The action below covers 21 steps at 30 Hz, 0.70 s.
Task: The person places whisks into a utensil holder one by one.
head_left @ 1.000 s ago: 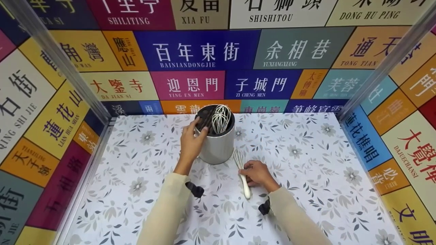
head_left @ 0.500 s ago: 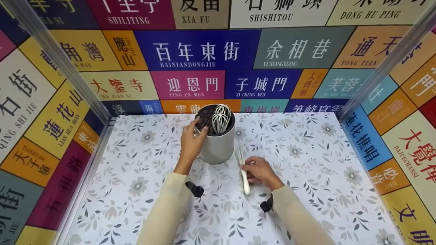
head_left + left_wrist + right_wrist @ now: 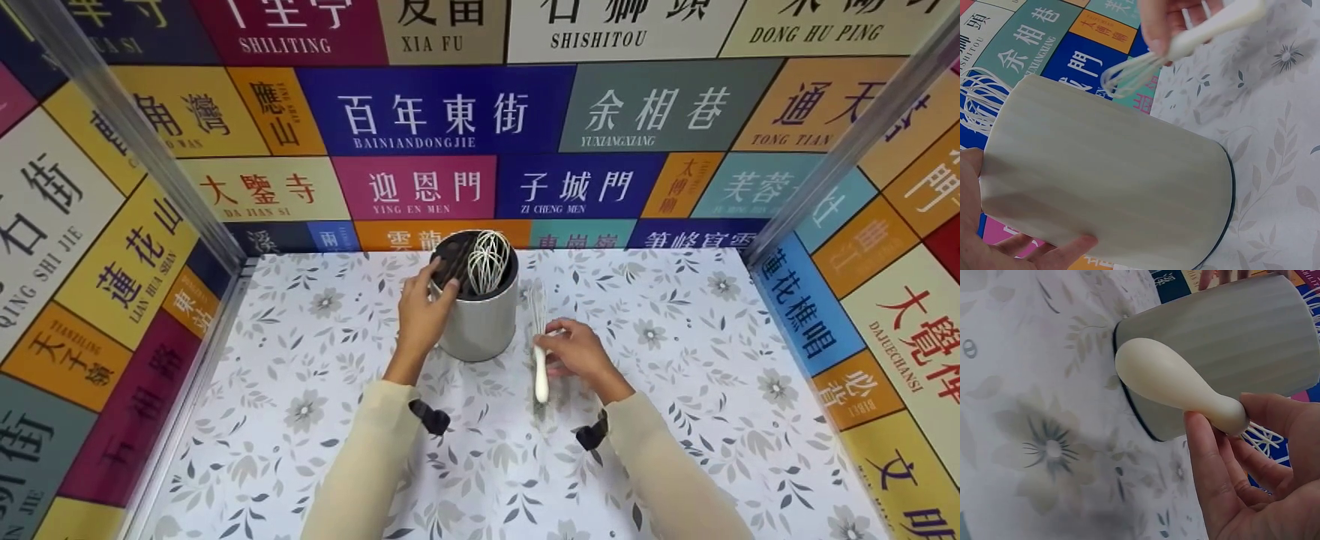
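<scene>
A pale grey utensil holder (image 3: pixel 481 330) with a dark insert stands upright on the table. My left hand (image 3: pixel 423 311) grips its left side near the rim, and in the left wrist view the fingers (image 3: pixel 1072 252) lie round its wall. One white whisk (image 3: pixel 489 264) sits in the holder, wire loops up. To the right of the holder, my right hand (image 3: pixel 581 351) pinches a second white whisk (image 3: pixel 1165 374) where handle and wires meet. This whisk is off the table, handle end toward me, wires pointing away. Its wires are blurred in the head view.
A white floral cloth (image 3: pixel 315 450) covers the table. Behind it rises a wall of coloured name panels (image 3: pixel 450 112), with similar panels at both sides. Clear corner strips (image 3: pixel 840 142) join the walls.
My right hand has lifted the pinched whisk from the table and carried it up and away from me, beside the holder. The left hand and holder have stayed put.
</scene>
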Each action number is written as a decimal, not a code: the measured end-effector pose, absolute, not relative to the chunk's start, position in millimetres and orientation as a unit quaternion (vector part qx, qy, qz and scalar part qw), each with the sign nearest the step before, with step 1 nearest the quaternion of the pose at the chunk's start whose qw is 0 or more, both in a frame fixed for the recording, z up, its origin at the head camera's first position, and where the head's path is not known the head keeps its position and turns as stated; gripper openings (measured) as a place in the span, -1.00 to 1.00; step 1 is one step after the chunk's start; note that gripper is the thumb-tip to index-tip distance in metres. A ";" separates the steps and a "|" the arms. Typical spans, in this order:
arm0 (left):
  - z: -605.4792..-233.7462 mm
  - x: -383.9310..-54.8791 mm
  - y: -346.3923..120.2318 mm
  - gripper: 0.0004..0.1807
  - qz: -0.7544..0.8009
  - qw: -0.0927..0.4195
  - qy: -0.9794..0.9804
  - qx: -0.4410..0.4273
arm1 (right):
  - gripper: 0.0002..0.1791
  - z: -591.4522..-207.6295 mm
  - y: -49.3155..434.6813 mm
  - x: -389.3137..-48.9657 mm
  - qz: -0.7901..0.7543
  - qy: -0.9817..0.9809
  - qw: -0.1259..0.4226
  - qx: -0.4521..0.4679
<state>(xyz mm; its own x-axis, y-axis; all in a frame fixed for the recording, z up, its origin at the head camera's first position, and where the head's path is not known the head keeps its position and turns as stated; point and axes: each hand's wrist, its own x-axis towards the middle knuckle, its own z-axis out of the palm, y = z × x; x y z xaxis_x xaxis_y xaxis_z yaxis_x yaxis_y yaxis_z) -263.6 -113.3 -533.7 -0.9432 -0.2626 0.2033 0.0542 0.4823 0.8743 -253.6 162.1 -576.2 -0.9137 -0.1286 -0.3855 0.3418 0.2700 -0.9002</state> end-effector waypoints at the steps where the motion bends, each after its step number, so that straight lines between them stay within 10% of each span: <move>1: -533.7 -263.6 -113.3 -0.38 -0.505 0.156 -0.847 0.061 | -0.53 -572.7 162.0 -255.1 -0.602 0.772 0.193 0.070; 21: -532.4 -263.2 -112.4 -0.39 -0.501 0.158 -0.849 0.054 | -0.61 -495.1 152.4 -283.3 -0.638 0.765 0.082 0.029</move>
